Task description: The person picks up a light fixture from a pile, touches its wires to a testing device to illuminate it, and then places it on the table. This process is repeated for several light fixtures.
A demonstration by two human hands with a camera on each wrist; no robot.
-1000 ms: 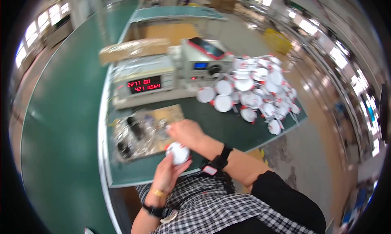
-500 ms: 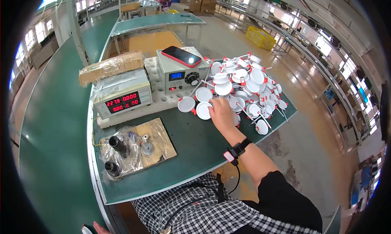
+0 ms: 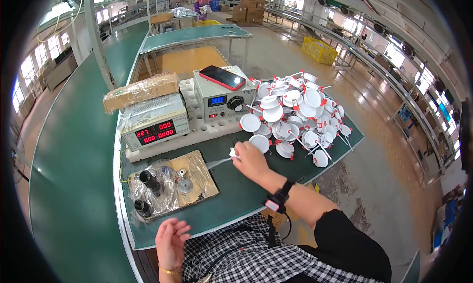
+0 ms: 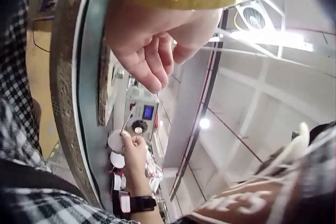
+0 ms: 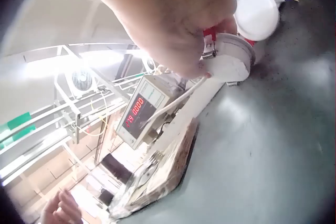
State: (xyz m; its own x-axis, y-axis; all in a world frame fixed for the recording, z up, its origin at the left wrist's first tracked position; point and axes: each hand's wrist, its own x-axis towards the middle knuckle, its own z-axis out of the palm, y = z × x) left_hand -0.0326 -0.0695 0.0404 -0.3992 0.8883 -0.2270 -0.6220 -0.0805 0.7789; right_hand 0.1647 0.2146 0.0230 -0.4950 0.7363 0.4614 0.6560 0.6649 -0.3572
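My right hand (image 3: 252, 161) pinches a round white lamp, whose pale cable (image 3: 219, 162) trails left toward the wooden board (image 3: 201, 172). Seen from the right wrist, the lamp (image 5: 232, 62) has a red part and metal springs, and the right hand (image 5: 173, 16) partly covers it. The left hand (image 3: 171, 239) hangs at the table's front edge, fingers loosely bent with nothing in them; the left wrist view shows this hand (image 4: 157, 37) empty too. Two black cylinders (image 3: 150, 181) and a small metal disc (image 3: 185, 185) stand on the plastic-covered board.
Many white lamps (image 3: 311, 98) with red parts are piled at the table's right. Behind the board stand a meter with red digits (image 3: 155, 132) and a grey box (image 3: 217, 97) bearing a phone (image 3: 222, 77). A person (image 3: 202, 4) is far behind.
My right hand has come left and nearer from the pile, with a lamp in its fingers. The left hand has come in from the lower left edge, where a white and red item lay beside it.
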